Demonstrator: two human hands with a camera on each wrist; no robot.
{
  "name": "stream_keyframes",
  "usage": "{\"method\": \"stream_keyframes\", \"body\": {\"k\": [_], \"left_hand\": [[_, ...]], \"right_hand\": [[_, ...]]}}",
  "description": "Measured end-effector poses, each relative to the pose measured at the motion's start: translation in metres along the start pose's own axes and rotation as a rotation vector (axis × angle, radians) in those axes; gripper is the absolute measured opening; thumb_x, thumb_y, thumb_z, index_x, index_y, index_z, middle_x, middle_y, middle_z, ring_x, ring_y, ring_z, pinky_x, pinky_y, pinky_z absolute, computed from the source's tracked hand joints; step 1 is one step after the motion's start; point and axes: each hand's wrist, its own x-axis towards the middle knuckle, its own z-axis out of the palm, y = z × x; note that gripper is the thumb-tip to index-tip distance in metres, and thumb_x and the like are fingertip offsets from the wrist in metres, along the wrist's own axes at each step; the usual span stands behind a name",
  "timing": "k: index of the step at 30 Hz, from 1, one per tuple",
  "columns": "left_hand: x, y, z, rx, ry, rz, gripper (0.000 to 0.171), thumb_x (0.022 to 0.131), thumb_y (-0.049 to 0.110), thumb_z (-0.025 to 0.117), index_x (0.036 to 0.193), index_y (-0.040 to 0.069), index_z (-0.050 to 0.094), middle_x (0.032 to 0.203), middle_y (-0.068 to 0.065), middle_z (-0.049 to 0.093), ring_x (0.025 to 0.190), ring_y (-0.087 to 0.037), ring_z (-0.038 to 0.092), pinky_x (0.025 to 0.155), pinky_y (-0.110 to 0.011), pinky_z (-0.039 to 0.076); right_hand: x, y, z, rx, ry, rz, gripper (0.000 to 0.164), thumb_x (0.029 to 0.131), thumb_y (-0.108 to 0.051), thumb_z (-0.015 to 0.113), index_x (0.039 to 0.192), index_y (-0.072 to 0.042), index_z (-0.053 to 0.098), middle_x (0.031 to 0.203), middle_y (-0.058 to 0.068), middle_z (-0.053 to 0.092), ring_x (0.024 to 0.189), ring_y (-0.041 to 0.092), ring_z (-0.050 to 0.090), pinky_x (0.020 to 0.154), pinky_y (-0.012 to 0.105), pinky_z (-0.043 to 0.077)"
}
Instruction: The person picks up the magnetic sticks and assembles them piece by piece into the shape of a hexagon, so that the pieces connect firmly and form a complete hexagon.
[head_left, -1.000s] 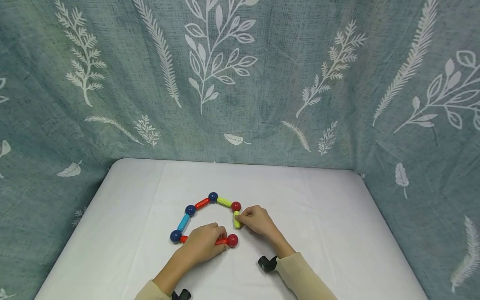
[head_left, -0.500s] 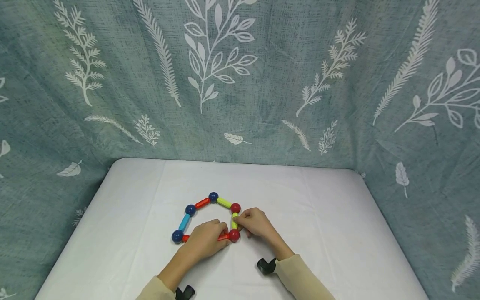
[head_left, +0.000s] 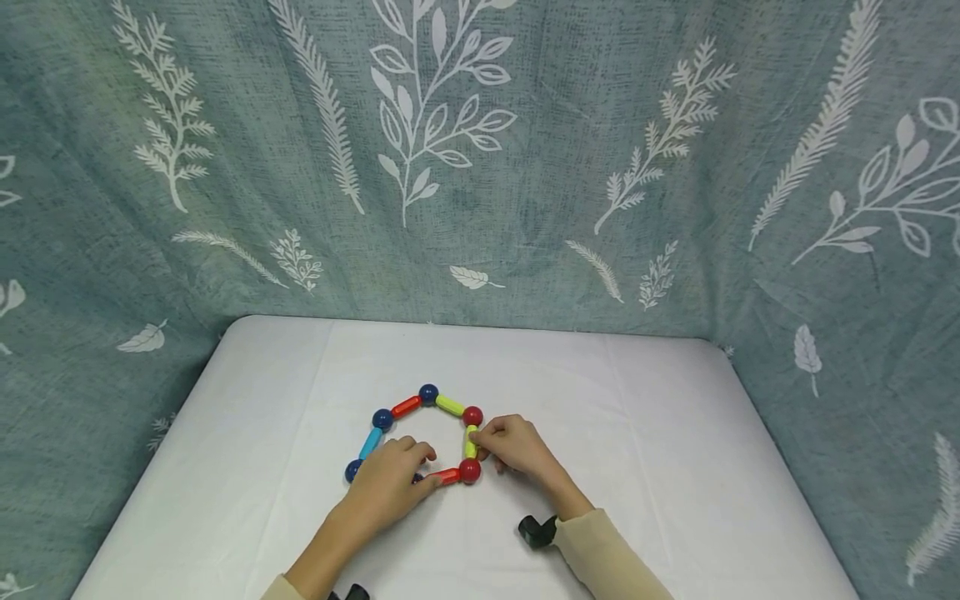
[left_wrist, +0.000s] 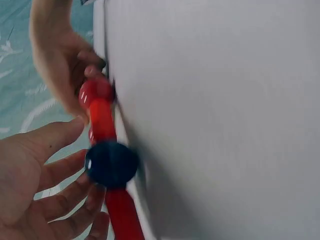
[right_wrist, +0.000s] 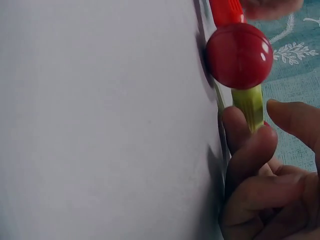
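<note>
Balls and short rods of a magnetic building set form a ring on the table. My left hand is spread by the ring's near side, thumb and fingers apart around a blue ball. That ball joins two red rods, one a red rod leading to the near red ball. At the ring's right side, my right hand has its fingers curled around a yellow-green rod. This rod spans the near red ball and the far red ball. My left hand partly covers the near-left blue ball.
The ring's far side has a blue ball, a red rod, another yellow-green rod and a light blue rod. Beneath lies a white-covered table. A green leaf-patterned curtain hangs behind it.
The near red ball has moved away from me to meet the yellow-green rod, bringing the ring together. My left hand has since let go of the red rod and shifted left. The right hand stays.
</note>
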Motion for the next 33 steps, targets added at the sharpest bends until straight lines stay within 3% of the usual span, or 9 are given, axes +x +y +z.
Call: {"method": "stream_keyframes", "body": {"k": [7,11,14,19,22,33], "left_hand": [[-0.022,-0.023,-0.025,0.061,0.120,-0.179,0.037,0.088,0.031,0.079,0.116,0.009,0.067,0.097,-0.007,0.060,0.078,-0.021,0.055,0.063,-0.036,0.048],[-0.032,-0.040,-0.035,0.041,0.057,-0.313,0.050,0.090,0.032,0.076,0.128,0.004,0.060,0.096,-0.012,0.059,0.073,-0.022,0.053,0.056,-0.036,0.047],[-0.036,-0.050,-0.038,-0.004,-0.009,-0.365,0.050,0.092,0.034,0.073,0.130,0.004,0.059,0.087,-0.009,0.060,0.066,-0.020,0.052,0.051,-0.036,0.043],[-0.039,-0.058,-0.035,-0.121,-0.052,-0.371,0.040,0.095,0.032,0.069,0.124,0.005,0.062,0.064,0.001,0.051,0.052,-0.015,0.047,0.048,-0.032,0.037],[-0.039,-0.060,-0.032,-0.165,-0.049,-0.372,0.034,0.097,0.031,0.067,0.120,0.007,0.064,0.059,0.002,0.047,0.049,-0.014,0.044,0.048,-0.030,0.033],[-0.026,-0.066,-0.029,-0.169,-0.022,-0.306,0.025,0.098,0.028,0.066,0.115,0.010,0.067,0.057,0.004,0.045,0.049,-0.012,0.041,0.048,-0.030,0.032]], "right_hand": [[0.004,0.004,-0.007,-0.007,0.064,-0.011,0.026,0.095,-0.035,0.069,0.097,-0.009,0.062,0.074,0.001,0.068,0.048,0.013,0.052,0.045,0.026,0.038],[0.008,0.003,-0.011,-0.014,0.087,-0.012,0.033,0.096,-0.036,0.069,0.110,-0.008,0.059,0.077,0.001,0.067,0.053,0.014,0.053,0.051,0.029,0.041],[0.010,0.001,-0.013,-0.029,0.082,-0.024,0.037,0.096,-0.036,0.068,0.119,-0.008,0.059,0.077,0.003,0.065,0.055,0.014,0.053,0.054,0.030,0.042],[0.013,-0.002,-0.012,-0.053,0.058,-0.038,0.037,0.096,-0.033,0.068,0.124,-0.010,0.061,0.076,0.003,0.063,0.056,0.014,0.053,0.055,0.030,0.042],[0.015,-0.003,-0.010,-0.060,0.053,-0.047,0.035,0.096,-0.032,0.068,0.122,-0.010,0.061,0.078,0.002,0.063,0.057,0.014,0.053,0.055,0.030,0.043],[0.008,-0.001,-0.013,-0.075,0.090,-0.012,0.034,0.095,-0.030,0.070,0.118,-0.008,0.060,0.087,0.004,0.064,0.067,0.016,0.057,0.060,0.031,0.047]]}}
